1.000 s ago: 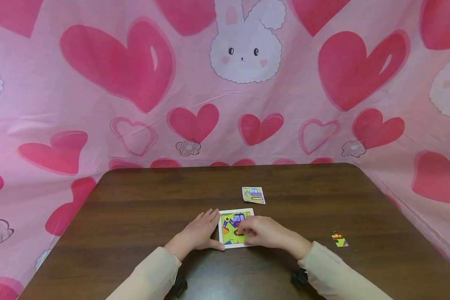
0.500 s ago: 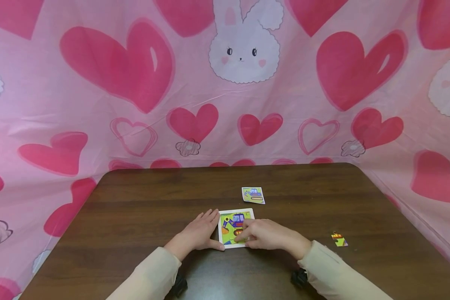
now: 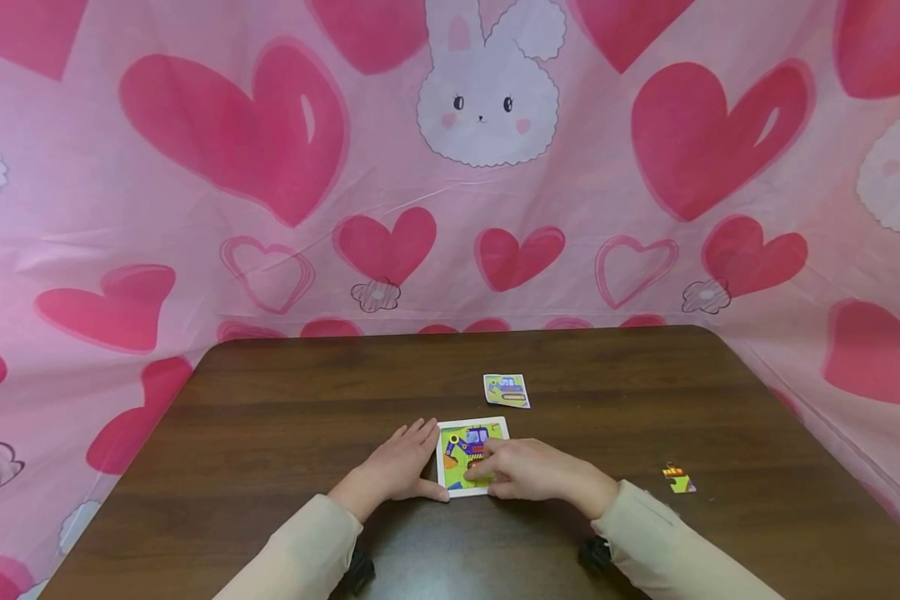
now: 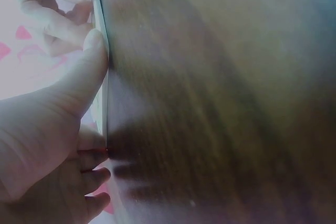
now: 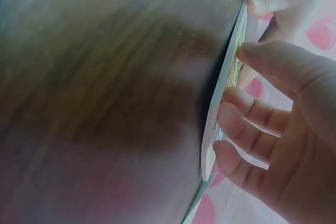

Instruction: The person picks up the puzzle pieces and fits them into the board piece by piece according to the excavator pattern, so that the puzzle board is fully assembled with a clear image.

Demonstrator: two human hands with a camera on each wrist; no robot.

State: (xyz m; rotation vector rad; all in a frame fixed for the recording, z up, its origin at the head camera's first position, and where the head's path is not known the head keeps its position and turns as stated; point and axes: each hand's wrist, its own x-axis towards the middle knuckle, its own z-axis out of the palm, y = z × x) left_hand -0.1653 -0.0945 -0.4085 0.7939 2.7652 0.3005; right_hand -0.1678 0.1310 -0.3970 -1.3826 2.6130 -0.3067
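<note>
A white-framed jigsaw puzzle [image 3: 455,478] with a digger picture lies on the table in the head view. Along its left edge rests my left hand [image 3: 401,463], fingers spread and straight. The left thumb reaches the frame's near corner, and in the left wrist view this thumb [image 4: 84,80] lies against the frame's side. My right hand [image 3: 543,471] is over the puzzle's right half, its index finger extended onto the picture. In the right wrist view, its fingertips [image 5: 231,119] press at the puzzle's face and grip nothing. The hand hides part of the digger.
Behind the puzzle lies a small picture card [image 3: 507,390] showing the same digger. Loose puzzle pieces [image 3: 678,480] lie on the right of the dark wooden table [image 3: 307,392]. A pink curtain [image 3: 390,183] with hearts and rabbits hangs past the table's far edge.
My right index finger has stretched out and slid left and slightly nearer over the puzzle, showing more of the digger. My left hand has stayed at the frame.
</note>
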